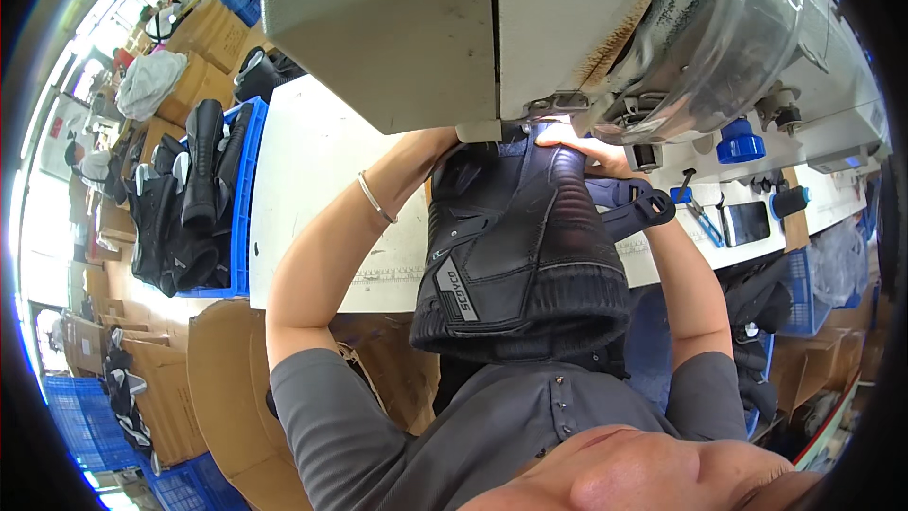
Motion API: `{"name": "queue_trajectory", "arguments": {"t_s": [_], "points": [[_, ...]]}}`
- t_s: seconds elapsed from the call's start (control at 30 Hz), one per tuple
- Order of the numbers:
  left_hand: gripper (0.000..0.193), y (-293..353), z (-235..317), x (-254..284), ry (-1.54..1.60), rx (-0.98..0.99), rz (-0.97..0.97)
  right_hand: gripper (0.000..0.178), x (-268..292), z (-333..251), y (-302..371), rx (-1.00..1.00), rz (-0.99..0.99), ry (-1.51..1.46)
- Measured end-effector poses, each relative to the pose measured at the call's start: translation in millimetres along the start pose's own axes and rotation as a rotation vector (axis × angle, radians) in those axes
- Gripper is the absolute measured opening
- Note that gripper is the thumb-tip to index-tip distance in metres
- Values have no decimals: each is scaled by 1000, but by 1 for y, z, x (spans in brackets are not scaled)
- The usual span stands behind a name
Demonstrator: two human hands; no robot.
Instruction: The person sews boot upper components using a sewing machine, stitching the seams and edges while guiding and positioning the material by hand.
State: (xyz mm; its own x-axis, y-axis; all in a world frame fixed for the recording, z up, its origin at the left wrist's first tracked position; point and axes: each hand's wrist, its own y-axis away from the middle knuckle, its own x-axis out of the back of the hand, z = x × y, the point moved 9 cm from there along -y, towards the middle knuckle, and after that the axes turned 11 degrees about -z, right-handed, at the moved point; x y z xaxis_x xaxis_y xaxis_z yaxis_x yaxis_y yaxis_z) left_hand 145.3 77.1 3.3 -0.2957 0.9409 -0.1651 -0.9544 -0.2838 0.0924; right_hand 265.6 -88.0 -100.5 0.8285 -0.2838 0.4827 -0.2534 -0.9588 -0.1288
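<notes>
A black boot (506,255) lies in front of me, its open, ribbed cuff toward my body and its other end under the head of a white sewing machine (426,28). It has a grey label patch on its side and ribbed panels. My right hand (598,149) grips its far right side, fingers pressed on the black surface. Beside that wrist a dark strap with a slotted end (632,208) sticks out. My left hand (445,140) reaches to the boot's far left side. Its fingers are hidden behind the boot and machine head, as is the needle area.
The white table (312,189) carries a ruler strip. At right lie a phone (747,224), blue-handled snips (702,220) and a thread spool (790,202). A blue crate (243,218) of black boots stands left, above cardboard boxes (227,388). The machine overhangs my hands.
</notes>
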Motion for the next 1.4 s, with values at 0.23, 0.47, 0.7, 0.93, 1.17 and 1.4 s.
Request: {"name": "queue_trajectory", "arguments": {"t_s": [0.23, 0.47, 0.7, 0.93, 1.17, 1.4], "points": [[28, 3, -2, -6, 5, 9, 57, 44, 21, -35, -9, -112, -59, -195], [21, 50, -13, 13, 26, -33, 134, 30, 64, -58, 47, 23, 262, 281], [23, 66, -19, 1, 125, -190, 226, 34, 62, -270, 200, 449, 1048, 597], [29, 77, -15, -17, 226, -206, 158, 24, 84, -199, 104, 164, 404, 435], [39, 63, -31, -4, 254, -105, 123, 25, 71, -190, 142, 171, 494, 614], [54, 52, -48, 10, 53, 13, 60, 26, 64, -199, 140, 220, 529, 558]]}}
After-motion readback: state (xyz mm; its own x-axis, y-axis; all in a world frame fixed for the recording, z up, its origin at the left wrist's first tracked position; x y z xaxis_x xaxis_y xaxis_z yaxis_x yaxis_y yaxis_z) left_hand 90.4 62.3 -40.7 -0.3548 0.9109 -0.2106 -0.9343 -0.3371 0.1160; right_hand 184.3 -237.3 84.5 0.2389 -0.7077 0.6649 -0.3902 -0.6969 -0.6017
